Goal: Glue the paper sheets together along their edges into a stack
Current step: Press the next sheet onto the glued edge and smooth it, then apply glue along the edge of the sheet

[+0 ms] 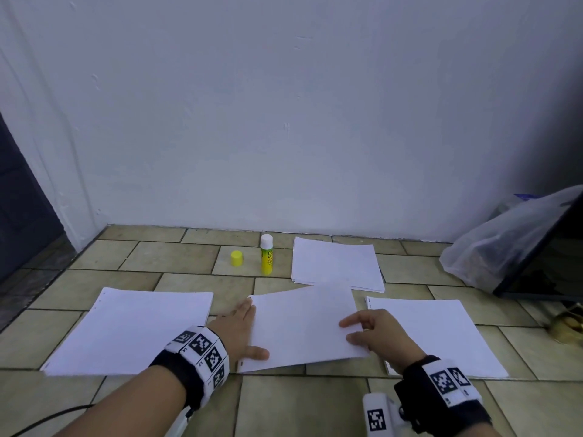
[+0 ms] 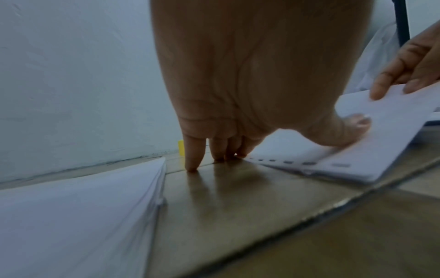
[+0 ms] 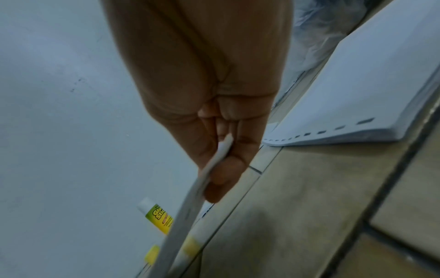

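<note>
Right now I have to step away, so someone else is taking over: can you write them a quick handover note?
Left hand: fingertips on the floor, thumb on the middle sheets.
Right hand: pinch grip on their right edge, lifted.
Glue stick stands uncapped by the wall, yellow cap beside it.
Piles lie left, right and far.
Done: unclear whether anything is glued.
Left: gluing, stacking.
</note>
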The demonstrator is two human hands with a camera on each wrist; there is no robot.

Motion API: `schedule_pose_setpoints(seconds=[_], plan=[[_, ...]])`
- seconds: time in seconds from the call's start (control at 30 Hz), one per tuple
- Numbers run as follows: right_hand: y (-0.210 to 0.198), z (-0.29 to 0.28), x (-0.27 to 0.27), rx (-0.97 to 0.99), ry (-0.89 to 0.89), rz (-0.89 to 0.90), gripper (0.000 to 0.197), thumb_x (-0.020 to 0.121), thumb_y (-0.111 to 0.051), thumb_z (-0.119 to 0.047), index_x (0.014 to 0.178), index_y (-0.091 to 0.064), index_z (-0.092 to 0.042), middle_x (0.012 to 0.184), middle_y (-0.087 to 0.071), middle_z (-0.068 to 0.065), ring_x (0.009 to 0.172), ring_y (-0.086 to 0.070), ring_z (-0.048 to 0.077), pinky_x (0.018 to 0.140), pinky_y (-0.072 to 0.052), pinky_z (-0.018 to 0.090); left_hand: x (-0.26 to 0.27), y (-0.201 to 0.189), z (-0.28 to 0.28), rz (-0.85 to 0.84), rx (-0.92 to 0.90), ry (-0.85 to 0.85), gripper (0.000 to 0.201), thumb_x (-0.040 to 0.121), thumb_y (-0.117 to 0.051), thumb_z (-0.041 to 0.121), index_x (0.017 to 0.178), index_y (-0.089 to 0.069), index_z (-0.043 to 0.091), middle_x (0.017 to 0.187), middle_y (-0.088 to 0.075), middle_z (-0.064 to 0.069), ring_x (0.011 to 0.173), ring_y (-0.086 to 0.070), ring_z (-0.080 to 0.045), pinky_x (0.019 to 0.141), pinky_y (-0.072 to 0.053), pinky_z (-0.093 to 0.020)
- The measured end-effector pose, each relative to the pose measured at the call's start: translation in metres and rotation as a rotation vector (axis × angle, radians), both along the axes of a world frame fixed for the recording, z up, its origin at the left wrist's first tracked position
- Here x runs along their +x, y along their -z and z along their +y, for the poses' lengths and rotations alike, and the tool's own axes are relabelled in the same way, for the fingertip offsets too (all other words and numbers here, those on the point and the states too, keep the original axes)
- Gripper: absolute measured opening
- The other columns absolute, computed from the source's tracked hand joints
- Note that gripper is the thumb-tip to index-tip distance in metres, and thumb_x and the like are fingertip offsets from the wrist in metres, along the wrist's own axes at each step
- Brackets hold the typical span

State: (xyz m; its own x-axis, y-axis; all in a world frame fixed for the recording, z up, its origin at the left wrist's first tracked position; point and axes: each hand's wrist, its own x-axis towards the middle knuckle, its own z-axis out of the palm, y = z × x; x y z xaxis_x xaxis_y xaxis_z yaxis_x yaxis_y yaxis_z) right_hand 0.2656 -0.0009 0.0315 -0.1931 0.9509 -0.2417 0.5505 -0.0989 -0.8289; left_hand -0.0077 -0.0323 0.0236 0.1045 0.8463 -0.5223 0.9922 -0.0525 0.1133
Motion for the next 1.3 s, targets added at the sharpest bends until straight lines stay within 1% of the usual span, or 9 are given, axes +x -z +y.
schedule_pose_setpoints(seconds=[0.17, 0.27, 0.5, 0.67, 0.8, 0.9, 1.03, 1.2, 1.3], plan=[[-0.003, 0.009, 0.000, 0.109, 0.020, -0.038, 0.034, 0.079, -0.061, 0.006, 0.088, -0.073, -0.025, 0.097, -0.069, 0.005, 0.074, -0.057, 0.008, 0.065, -0.043, 0.011, 0.000, 0.006, 0.000, 0.028, -0.021, 0.015, 0.081, 0.101, -0.033, 0.048, 0.151, 0.014, 0.004, 0.159, 0.022, -0.008, 0.148, 0.013, -0.020, 0.120, -0.008, -0.044], [-0.012, 0.017, 0.004, 0.166, 0.055, -0.065, 0.034, 0.080, -0.057, 0.009, 0.092, -0.073, -0.018, 0.098, -0.065, 0.001, 0.076, -0.055, 0.002, 0.059, -0.041, 0.005, 0.005, 0.009, -0.003, 0.074, -0.001, 0.019, 0.081, 0.101, -0.033, 0.047, 0.150, 0.015, 0.004, 0.158, 0.023, -0.008, 0.148, 0.014, -0.020, 0.120, -0.006, -0.046], [-0.036, 0.058, 0.031, 0.214, 0.269, 0.042, 0.036, 0.081, -0.050, 0.016, 0.091, -0.067, -0.014, 0.103, -0.063, 0.016, 0.064, -0.051, 0.018, 0.053, -0.044, 0.022, 0.007, 0.005, 0.006, 0.156, -0.002, 0.064, 0.086, 0.099, -0.039, 0.050, 0.151, 0.011, 0.002, 0.160, 0.015, -0.011, 0.149, 0.008, -0.023, 0.119, -0.017, -0.042], [-0.040, 0.100, 0.020, 0.260, 0.360, -0.136, 0.044, 0.078, -0.043, 0.015, 0.103, -0.071, -0.008, 0.092, -0.066, 0.014, 0.060, -0.049, 0.013, 0.055, -0.038, 0.020, 0.010, 0.001, 0.011, 0.193, -0.011, 0.079, 0.088, 0.098, -0.041, 0.050, 0.151, 0.007, -0.001, 0.160, 0.011, -0.013, 0.149, 0.004, -0.025, 0.119, -0.019, -0.041], [-0.036, 0.127, 0.001, 0.216, 0.324, -0.287, 0.037, 0.084, -0.046, 0.011, 0.105, -0.072, -0.006, 0.113, -0.066, 0.015, 0.106, -0.059, 0.031, 0.086, -0.045, 0.027, 0.012, 0.008, 0.015, 0.231, -0.007, 0.074, 0.090, 0.097, -0.042, 0.050, 0.151, 0.007, -0.002, 0.160, 0.009, -0.015, 0.149, 0.004, -0.027, 0.120, -0.015, -0.042], [-0.028, 0.141, -0.005, 0.207, 0.263, -0.393, 0.025, 0.087, -0.050, 0.001, 0.082, -0.073, -0.007, 0.092, -0.068, 0.011, 0.098, -0.060, 0.030, 0.077, -0.046, 0.025, 0.013, 0.016, 0.017, 0.271, -0.005, 0.072, 0.089, 0.098, -0.041, 0.051, 0.151, 0.008, -0.001, 0.160, 0.011, -0.015, 0.149, 0.006, -0.027, 0.120, -0.015, -0.043], [-0.015, 0.150, -0.005, 0.142, 0.180, -0.583, 0.025, 0.087, -0.055, -0.003, 0.106, -0.070, -0.009, 0.118, -0.065, 0.007, 0.112, -0.059, 0.025, 0.095, -0.044, 0.027, 0.010, 0.025, 0.021, 0.293, -0.003, 0.097, 0.089, 0.098, -0.037, 0.052, 0.149, 0.011, -0.004, 0.159, 0.013, -0.018, 0.148, 0.009, -0.029, 0.121, -0.011, -0.042], [0.005, 0.156, 0.001, 0.098, 0.078, -0.730, 0.023, 0.081, -0.065, -0.009, 0.102, -0.062, -0.016, 0.120, -0.058, 0.008, 0.105, -0.059, 0.023, 0.082, -0.044, 0.025, 0.007, 0.032, 0.023, 0.300, 0.003, 0.107, 0.091, 0.098, -0.037, 0.054, 0.149, 0.010, -0.005, 0.159, 0.012, -0.019, 0.148, 0.008, -0.031, 0.120, -0.014, -0.042], [0.007, 0.156, 0.001, 0.055, 0.055, -0.843, 0.029, 0.079, -0.071, -0.021, 0.106, -0.061, -0.024, 0.126, -0.047, 0.009, 0.109, -0.055, 0.027, 0.089, -0.046, 0.030, 0.007, 0.031, 0.022, 0.300, -0.001, 0.116, 0.090, 0.098, -0.037, 0.052, 0.149, 0.011, -0.005, 0.159, 0.013, -0.020, 0.148, 0.009, -0.032, 0.120, -0.014, -0.043]])
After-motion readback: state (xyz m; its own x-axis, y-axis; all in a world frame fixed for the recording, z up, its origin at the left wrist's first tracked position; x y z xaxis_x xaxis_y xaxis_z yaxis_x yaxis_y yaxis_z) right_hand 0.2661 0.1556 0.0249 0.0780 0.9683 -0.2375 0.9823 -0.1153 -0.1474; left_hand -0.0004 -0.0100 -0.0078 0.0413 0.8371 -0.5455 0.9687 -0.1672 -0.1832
